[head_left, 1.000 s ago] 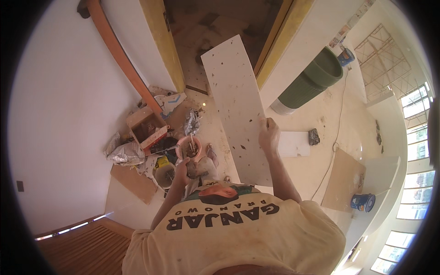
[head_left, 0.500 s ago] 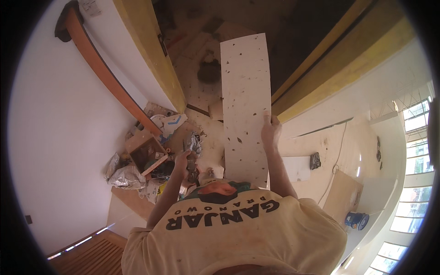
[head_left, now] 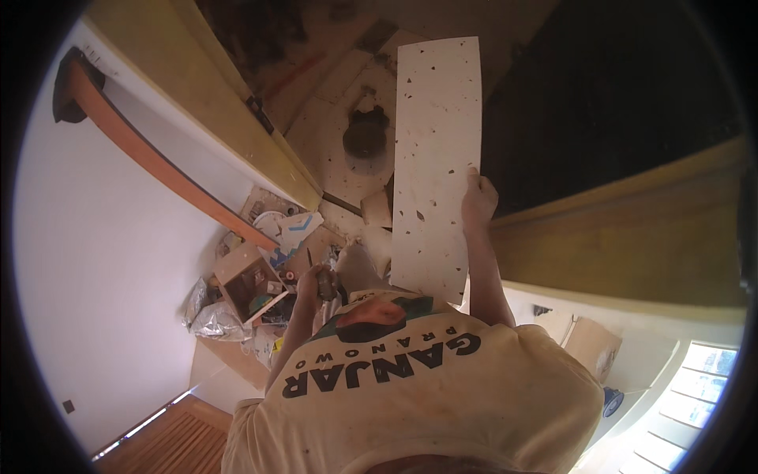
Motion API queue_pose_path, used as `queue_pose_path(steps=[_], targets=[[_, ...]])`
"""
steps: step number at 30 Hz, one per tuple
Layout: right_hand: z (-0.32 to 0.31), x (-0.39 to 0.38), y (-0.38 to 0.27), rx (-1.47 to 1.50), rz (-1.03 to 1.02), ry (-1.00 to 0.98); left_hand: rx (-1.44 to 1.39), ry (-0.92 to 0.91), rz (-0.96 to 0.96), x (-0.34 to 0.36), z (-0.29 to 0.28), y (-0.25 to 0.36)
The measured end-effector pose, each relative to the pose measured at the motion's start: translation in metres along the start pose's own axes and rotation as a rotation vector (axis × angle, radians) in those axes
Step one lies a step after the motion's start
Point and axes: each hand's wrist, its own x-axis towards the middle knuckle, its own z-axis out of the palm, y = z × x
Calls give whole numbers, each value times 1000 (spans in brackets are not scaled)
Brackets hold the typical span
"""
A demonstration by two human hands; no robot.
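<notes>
A long white board (head_left: 433, 134) with scattered dark flecks stretches away from my chest. My right hand (head_left: 480, 199) grips its right edge, thumb on the upper face, the other fingers hidden beneath. Low on the left, my left hand (head_left: 314, 286) is closed round a small hand tool (head_left: 309, 258) with a thin dark shaft pointing up; its exact kind is not clear. Below that hand lies a jumble of things, including an open wooden box (head_left: 245, 272) with small items inside.
A yellowish door frame (head_left: 272, 154) flanks the left, with a yellow-brown panel (head_left: 616, 253) on the right. An orange-brown curved strip (head_left: 150, 154) leans along the white wall. Beyond, a dark round object (head_left: 365, 134) rests on the dusty floor. Crumpled silvery plastic (head_left: 221, 322) lies beside the box.
My view has shifted toward the doorway, and the yellow-brown panel fills more of the right. The board, still in my right hand, sits farther up and right in view. My left hand keeps its hold.
</notes>
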Motion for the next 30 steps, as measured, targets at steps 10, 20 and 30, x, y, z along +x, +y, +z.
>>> queue_pose_path(steps=[10,20,30], targets=[[49,130,-6,88,61,97,128,-112,11,98,74,92],[90,269,15,138,76,142,132,-38,28,197,151,154],[206,489,46,142,119,61,-42,27,35,337,268,181]])
